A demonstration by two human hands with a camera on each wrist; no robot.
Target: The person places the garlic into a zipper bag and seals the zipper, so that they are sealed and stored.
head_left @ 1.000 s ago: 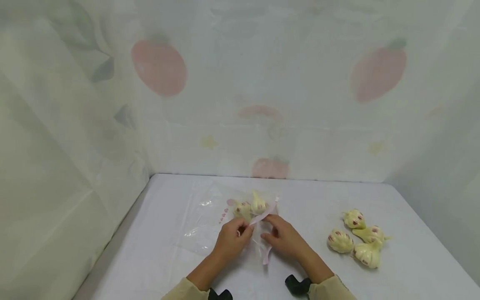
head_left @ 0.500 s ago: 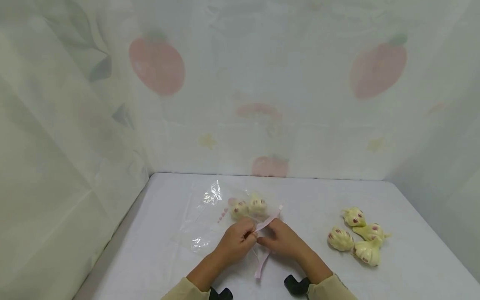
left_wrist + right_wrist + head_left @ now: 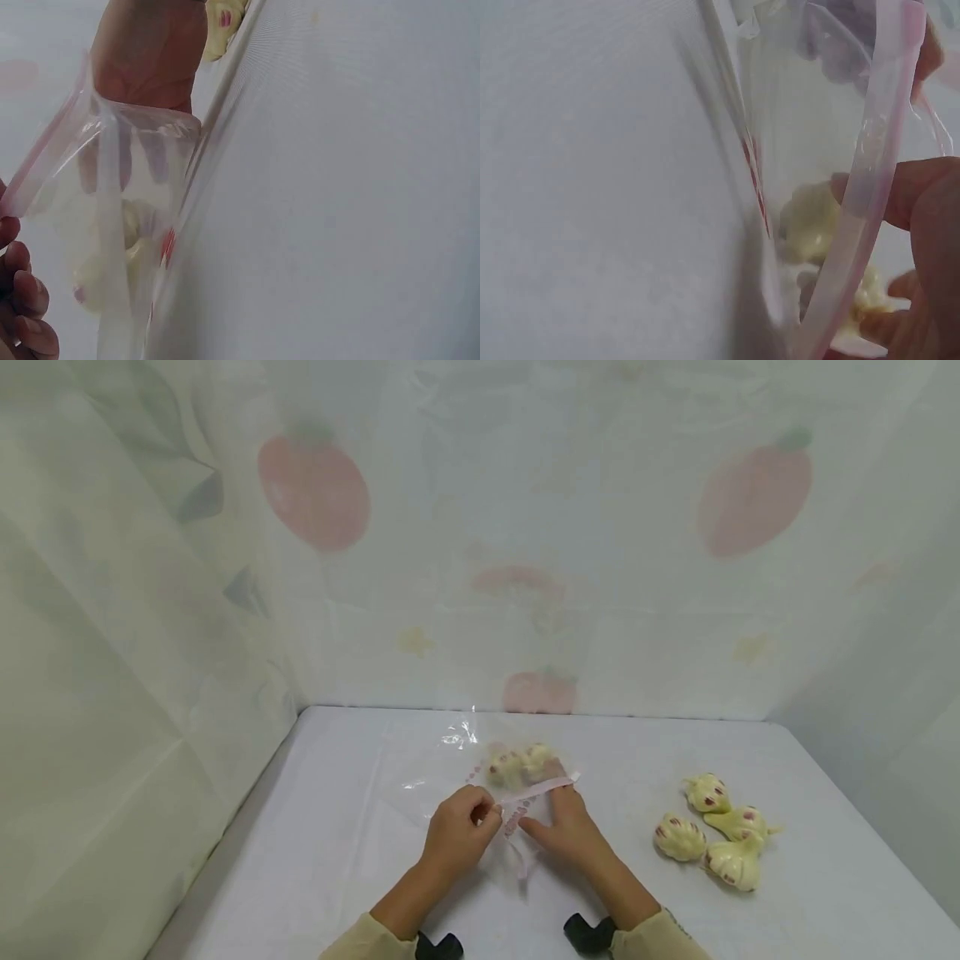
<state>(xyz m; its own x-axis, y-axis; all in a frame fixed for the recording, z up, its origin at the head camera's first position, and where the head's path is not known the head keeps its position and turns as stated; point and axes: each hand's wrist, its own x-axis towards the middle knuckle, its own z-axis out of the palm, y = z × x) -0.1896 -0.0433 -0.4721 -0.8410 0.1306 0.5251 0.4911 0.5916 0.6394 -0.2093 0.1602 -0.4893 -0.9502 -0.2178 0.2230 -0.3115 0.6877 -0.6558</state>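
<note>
A clear plastic zip bag (image 3: 427, 777) with a pink-edged mouth lies on the table, two pale yellow garlic bulbs (image 3: 506, 770) with purple marks inside it. My left hand (image 3: 459, 831) pinches the edge of the bag's mouth between thumb and curled fingers, also seen at the left of the left wrist view. Through that mouth reaches my right hand (image 3: 573, 835); its fingers extend inside, close to the bulbs. The right wrist view shows the pink strip (image 3: 881, 150) crossing the right hand's fingers and a garlic bulb (image 3: 810, 221) behind the film. Whether those fingers touch a bulb, I cannot tell.
Several more garlic bulbs (image 3: 735, 860) sit in a loose cluster on the right of the white table (image 3: 315, 827). Fabric curtains (image 3: 420, 527) with a strawberry print stand behind and beside the table. Black wrist mounts (image 3: 590, 935) show near both sleeves.
The bulbs in the bag have shifted right and slightly away from me. My right hand has reached deeper into the bag, its fingers straighter. The left hand keeps its pinch on the edge.
</note>
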